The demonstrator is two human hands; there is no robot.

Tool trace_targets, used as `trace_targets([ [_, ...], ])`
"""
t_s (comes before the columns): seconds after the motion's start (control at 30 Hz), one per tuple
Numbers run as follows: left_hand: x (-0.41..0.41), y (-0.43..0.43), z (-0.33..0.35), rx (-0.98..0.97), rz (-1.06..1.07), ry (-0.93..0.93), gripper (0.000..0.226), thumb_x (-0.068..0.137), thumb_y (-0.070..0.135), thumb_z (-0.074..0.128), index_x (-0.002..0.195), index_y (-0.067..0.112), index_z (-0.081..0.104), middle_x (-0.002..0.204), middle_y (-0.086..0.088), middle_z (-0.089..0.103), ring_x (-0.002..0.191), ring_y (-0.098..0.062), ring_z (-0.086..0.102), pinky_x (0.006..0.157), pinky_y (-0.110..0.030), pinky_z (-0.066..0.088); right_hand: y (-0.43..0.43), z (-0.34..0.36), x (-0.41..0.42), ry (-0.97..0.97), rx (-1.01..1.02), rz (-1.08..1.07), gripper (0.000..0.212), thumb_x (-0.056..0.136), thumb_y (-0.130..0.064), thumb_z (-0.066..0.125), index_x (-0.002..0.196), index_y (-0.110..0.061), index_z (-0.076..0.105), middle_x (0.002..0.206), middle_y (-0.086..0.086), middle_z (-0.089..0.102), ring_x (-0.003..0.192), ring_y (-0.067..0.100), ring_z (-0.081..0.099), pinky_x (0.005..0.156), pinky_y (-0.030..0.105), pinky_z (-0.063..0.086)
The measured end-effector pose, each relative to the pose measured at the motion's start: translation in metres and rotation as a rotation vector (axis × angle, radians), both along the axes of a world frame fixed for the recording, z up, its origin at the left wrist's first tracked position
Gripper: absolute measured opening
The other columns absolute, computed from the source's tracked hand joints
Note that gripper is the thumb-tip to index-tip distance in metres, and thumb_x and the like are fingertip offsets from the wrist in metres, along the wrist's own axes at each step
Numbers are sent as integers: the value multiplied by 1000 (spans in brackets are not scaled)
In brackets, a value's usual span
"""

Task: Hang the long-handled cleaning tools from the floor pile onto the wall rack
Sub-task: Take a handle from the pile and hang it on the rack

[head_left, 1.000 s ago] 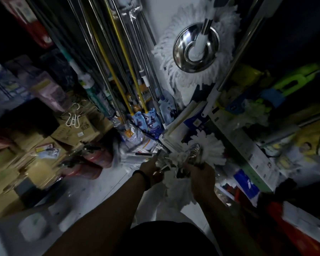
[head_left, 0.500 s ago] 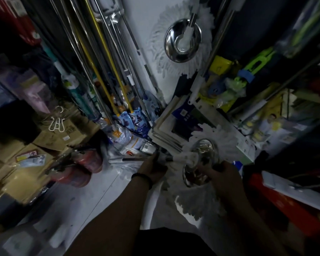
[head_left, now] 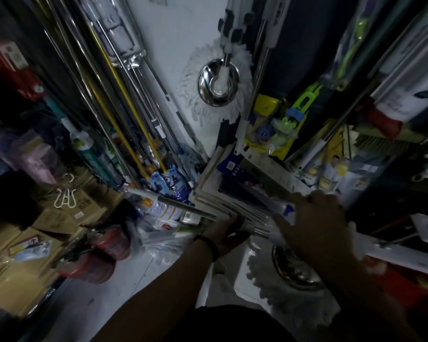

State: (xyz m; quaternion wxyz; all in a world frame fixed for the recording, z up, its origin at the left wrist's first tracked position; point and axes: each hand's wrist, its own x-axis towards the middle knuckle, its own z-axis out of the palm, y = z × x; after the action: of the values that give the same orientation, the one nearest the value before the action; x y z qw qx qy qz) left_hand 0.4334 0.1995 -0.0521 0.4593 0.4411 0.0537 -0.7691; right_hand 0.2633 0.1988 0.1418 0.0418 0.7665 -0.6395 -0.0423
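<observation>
A spin mop lies across the floor pile. Its metal handle [head_left: 181, 206] runs from upper left toward the right, and its steel disc head [head_left: 294, 272] with white strings sits low, under my right forearm. My left hand [head_left: 226, 234], with a dark wristband, is closed around the handle's middle. My right hand [head_left: 314, 223] lies over the white-and-blue neck of the same mop, thumb pointing left, and hides that part. Another spin mop [head_left: 218, 82] hangs on the white wall above. Several steel and yellow poles [head_left: 114, 95] hang to its left.
Cardboard boxes [head_left: 59, 218] and red bundled items [head_left: 101, 253] crowd the left floor. Flat boxed goods [head_left: 227, 193] are stacked straight ahead. A green flat mop [head_left: 304, 102], brooms and packaged tools [head_left: 391, 139] fill the right wall. Bare floor [head_left: 124, 287] shows at lower left.
The mop has been lifted and turned; its head moved down toward me and to the right. My right hand shifted from the disc head up onto the neck. The view tilted upward.
</observation>
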Motion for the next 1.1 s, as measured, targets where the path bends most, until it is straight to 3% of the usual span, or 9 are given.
trace_targets([
  [0.1,-10,-7,8,-61,-64,-27,27,99,12,65,124,2,68,132,-18,67,107,-29,70,76,-35,63,-18,-36,32,-284,319,90,51,94,-52,67,132,-19,66,128,9,65,118,26,59,99,38,50],
  [0.23,-16,-3,29,-108,-86,-8,20,103,3,55,97,8,73,101,-13,74,90,-24,71,65,-34,63,-39,-65,64,-412,538,94,47,99,-38,65,138,-11,64,134,11,67,122,27,64,100,36,52],
  [0.37,-15,-4,39,-262,-142,-66,23,107,9,51,125,5,65,119,-11,71,101,-22,73,77,-33,63,-62,-68,86,-439,638,106,54,102,-35,63,149,-12,55,149,11,58,132,28,58,102,31,47],
  [0.53,-4,-11,57,-311,-205,-201,18,101,4,62,111,16,71,109,-11,73,101,-31,68,100,-52,52,-93,-65,108,-563,672,115,47,104,-31,61,150,-21,56,146,8,62,128,28,61,105,39,53],
  [0.63,23,-14,56,-314,-307,-391,20,100,12,66,118,21,68,117,-11,71,98,-28,69,95,-48,56,-112,-67,112,-648,724,136,50,102,-28,64,152,-30,55,140,7,66,116,24,67,99,40,58],
  [0.77,83,-11,71,-271,-396,-526,28,101,18,65,128,11,70,117,-15,72,99,-31,66,77,-41,61,-115,-63,123,-819,729,169,46,103,-19,65,148,-22,59,134,15,70,105,24,72,85,33,59],
  [0.9,138,-33,131,-308,-50,-675,25,103,34,60,114,12,68,110,-16,70,85,-26,69,77,-41,58,-98,-44,139,-1023,691,209,36,105,-13,61,138,-25,67,101,5,75,80,20,71,71,37,64],
  [0.97,160,-49,169,-359,181,-653,35,104,45,56,114,14,67,105,-11,74,75,-22,74,65,-35,61,-93,-38,146,-1065,650,250,37,105,-11,59,136,-27,69,85,-2,71,73,14,67,72,42,63],
  [1.1,195,-77,232,-507,489,-582,42,100,50,61,119,13,58,104,-7,73,83,-32,76,69,-43,59,-77,-30,158,-1108,576,314,35,101,-11,59,127,-32,72,65,-9,67,59,9,58,59,34,51],
])
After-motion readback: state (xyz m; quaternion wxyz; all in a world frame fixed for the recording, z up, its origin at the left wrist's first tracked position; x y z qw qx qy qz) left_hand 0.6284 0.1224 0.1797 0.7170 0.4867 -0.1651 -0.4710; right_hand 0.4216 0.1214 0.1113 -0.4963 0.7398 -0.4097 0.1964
